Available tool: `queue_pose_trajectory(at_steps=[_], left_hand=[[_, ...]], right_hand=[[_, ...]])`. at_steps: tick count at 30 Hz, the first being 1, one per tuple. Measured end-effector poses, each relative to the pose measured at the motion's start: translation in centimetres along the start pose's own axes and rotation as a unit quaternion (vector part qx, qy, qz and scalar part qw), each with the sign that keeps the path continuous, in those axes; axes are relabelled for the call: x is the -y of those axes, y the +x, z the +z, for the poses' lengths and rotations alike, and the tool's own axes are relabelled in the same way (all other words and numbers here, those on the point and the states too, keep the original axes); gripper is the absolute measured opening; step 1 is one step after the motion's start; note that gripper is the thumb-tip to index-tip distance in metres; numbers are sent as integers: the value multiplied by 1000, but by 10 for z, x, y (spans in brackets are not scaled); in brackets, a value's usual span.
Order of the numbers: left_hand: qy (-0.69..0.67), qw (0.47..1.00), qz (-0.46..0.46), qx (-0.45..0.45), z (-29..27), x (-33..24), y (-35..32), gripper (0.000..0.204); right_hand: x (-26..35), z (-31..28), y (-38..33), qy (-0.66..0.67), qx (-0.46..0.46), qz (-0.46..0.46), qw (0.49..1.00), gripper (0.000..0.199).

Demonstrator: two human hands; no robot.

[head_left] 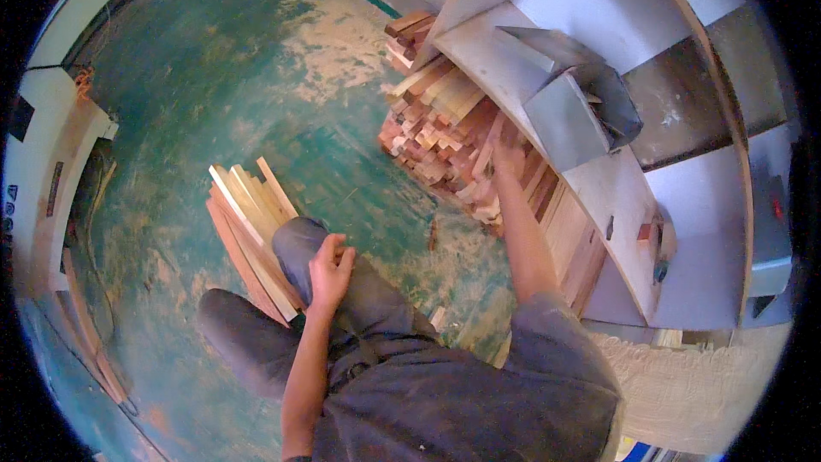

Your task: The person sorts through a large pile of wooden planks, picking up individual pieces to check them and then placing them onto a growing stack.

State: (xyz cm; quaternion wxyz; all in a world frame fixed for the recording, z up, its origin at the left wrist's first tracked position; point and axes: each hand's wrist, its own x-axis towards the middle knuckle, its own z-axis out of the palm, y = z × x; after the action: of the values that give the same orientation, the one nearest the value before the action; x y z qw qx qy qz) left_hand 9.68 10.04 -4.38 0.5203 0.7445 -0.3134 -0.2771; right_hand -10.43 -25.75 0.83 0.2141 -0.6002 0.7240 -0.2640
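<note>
Green sawdusty floor; right hand [506, 156] grasps a reddish slat in the stack [436, 124], left hand [329, 269] empty, loosely curled.

Machine table [505, 60] overhangs wood stack [436, 124]; floor [256, 77] left open.

A green floor [239, 77], dusted with sawdust, carries a small fan of wooden slats [248, 214] near the knee and a big heap of short wood sticks [436, 120] beside the bench [616, 197].
</note>
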Motion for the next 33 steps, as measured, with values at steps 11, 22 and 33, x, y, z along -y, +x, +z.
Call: queue_pose_trajectory(at_steps=[11,22,33], left_hand=[[66,996,42,-42,10,7,-8,23],[91,991,83,-44,15,10,-7,23],[95,988,117,-40,21,11,-4,24]], right_hand=[[39,86,99,-70,-71,-59,993,86],[22,66,50,-82,64,-119,987,73],[-18,83,119,-292,98,-178,935,71]])
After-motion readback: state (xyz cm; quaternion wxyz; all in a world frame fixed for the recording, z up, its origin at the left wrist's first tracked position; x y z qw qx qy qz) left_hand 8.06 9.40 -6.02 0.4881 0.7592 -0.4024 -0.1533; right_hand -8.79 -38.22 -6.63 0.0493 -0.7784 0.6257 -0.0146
